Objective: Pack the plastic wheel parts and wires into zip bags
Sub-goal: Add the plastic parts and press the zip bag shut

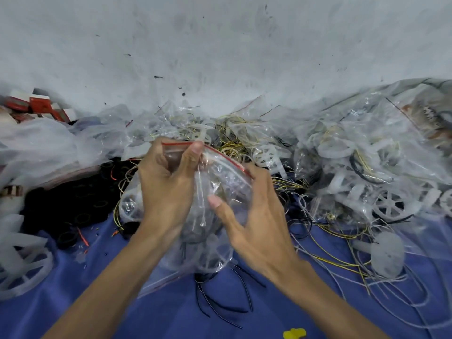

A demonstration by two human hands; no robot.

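A crinkled, clear zip bag [220,182] with a red seal strip [225,157] is held above the blue cloth [159,314], holding a spoked, translucent white wheel [215,258] and thin wires. The left hand [166,189] pinches the strip's left end between thumb and curled fingers. The right hand [256,216] grips the bag's right edge, thumb spread across its front. Glossy filled bags [367,155] are heaped to the right of the bag

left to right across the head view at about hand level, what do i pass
white spoked wheel → pile of black rings → left hand → right hand, both holding the zip bag → white round disc part
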